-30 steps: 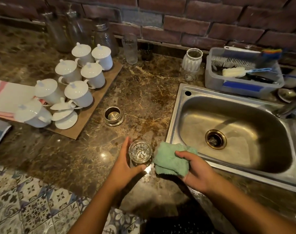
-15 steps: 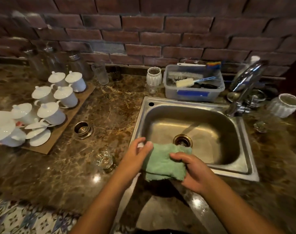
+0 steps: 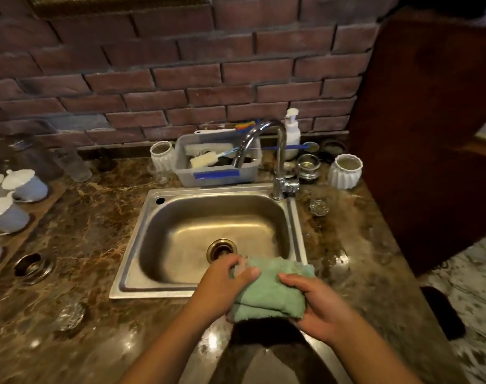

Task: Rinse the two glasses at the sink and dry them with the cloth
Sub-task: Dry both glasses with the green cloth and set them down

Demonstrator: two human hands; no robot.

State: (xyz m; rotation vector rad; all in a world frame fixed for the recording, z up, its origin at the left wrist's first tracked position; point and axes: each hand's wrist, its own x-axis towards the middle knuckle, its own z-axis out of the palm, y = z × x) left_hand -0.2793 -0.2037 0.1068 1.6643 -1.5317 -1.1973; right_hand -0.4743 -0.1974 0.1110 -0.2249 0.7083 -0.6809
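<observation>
A folded green cloth (image 3: 269, 292) is held over the sink's front rim by both hands. My left hand (image 3: 222, 286) grips its left edge, thumb on top. My right hand (image 3: 319, 309) holds its right side, fingers curled round it. One clear patterned glass (image 3: 69, 314) stands on the marble counter left of the sink, blurred. A second clear glass (image 3: 320, 205) stands on the counter right of the sink, near the tap. The steel sink (image 3: 180, 291) has a bare basin with a drain (image 3: 221, 249).
A chrome tap (image 3: 277, 162) rises at the sink's back right. Behind it are a grey tub of brushes (image 3: 216, 173), a soap pump (image 3: 291, 128), white ribbed pots (image 3: 345, 170) and small jars. White lidded cups (image 3: 22, 184) sit on a board at left. A metal ring (image 3: 32, 267) lies nearby.
My left hand set the glass down on the counter left of the sink and took hold of the cloth. The view has swung right, and both hands with the cloth moved toward the sink's front.
</observation>
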